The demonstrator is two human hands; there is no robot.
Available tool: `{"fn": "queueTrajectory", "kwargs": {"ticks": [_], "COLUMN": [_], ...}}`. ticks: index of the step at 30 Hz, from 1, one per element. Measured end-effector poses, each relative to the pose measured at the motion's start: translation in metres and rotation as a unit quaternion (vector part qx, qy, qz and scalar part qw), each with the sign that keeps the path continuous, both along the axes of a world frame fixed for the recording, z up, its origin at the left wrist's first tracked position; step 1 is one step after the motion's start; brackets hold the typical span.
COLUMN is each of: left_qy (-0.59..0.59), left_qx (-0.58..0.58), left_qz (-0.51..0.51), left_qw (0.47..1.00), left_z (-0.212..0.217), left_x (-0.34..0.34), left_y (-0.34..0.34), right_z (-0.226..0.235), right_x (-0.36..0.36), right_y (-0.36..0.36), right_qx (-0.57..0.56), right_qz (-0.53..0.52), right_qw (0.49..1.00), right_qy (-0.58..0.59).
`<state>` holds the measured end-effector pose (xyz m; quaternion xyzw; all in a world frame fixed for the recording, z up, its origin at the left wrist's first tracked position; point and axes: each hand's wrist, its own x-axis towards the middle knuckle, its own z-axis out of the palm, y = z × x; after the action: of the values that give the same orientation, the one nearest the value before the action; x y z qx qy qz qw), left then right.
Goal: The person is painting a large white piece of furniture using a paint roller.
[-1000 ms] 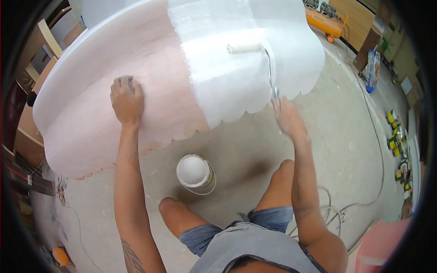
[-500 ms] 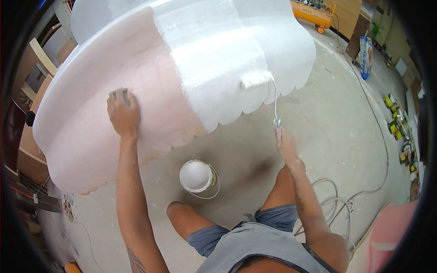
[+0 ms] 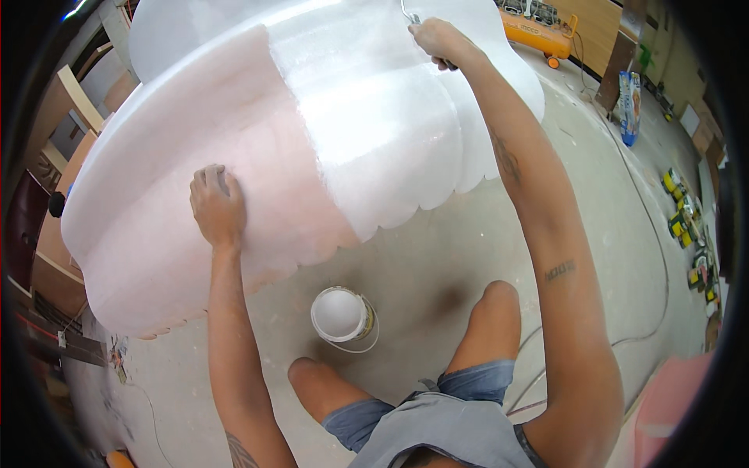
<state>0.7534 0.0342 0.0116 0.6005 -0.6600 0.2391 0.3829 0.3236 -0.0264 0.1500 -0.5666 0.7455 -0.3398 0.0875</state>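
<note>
Half-white panel (image 3: 273,140) lies under the slack left hand (image 3: 218,206); right hand (image 3: 444,42) grips a roller (image 3: 413,18), seemingly coating; next needs even pressure.

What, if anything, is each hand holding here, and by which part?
The right hand holds a paint roller by its handle. The left hand rests on a pink stretch of the curved panel; nothing shows held in it.

Pink part (image 3: 273,179): matt, smooth, powdery-looking
White part (image 3: 374,140): glossy, wet-looking, rougher at its left edge
Roller rod (image 3: 404,9): shiny metal
Bucket (image 3: 369,318): smooth white plastic
Shorts (image 3: 359,421): matt denim-like cloth
Compressor (image 3: 534,33): glossy orange metal
Floor (image 3: 406,265): dull, concrete-like
</note>
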Motion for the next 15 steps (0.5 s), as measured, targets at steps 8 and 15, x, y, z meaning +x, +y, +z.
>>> {"fn": "queueTrajectory", "kwargs": {"ticks": [8, 15], "left_qy": [-0.015, -0.019], "left_qx": [-0.036, -0.037], "left_qz": [-0.02, -0.001], "left_qw": [0.999, 0.999], "left_z": [-0.003, 0.0], "left_x": [-0.004, -0.002], "left_y": [-0.002, 0.005], "right_z": [-0.068, -0.266], "right_x": [-0.041, -0.047], "right_y": [0.059, 0.239], "right_qx": [0.096, 0.014], "right_qz": [0.034, 0.013], "right_qw": [0.995, 1.0], "right_qy": [0.02, -0.021]}}
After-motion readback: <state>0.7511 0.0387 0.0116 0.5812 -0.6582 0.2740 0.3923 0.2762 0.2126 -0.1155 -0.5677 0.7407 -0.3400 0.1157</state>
